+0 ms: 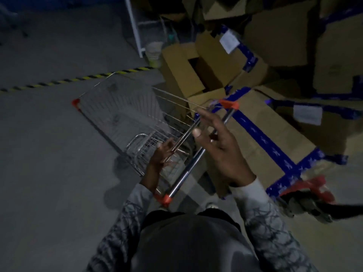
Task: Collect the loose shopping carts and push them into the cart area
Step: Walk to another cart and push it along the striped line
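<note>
Stacked cardboard boxes (275, 132) bound in blue tape crowd the right flank of a shopping cart (145, 146), hard against its handle end. Bare concrete floor (49, 154) lies open on the cart's left, up to a yellow-and-black floor strip (59, 81); a white rack post (135, 30) stands beyond.

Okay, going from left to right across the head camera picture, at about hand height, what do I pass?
Red cart corner → left hand → right hand → white label on a cardboard box. The cart handle is left out, since it overlaps both hands.
</note>
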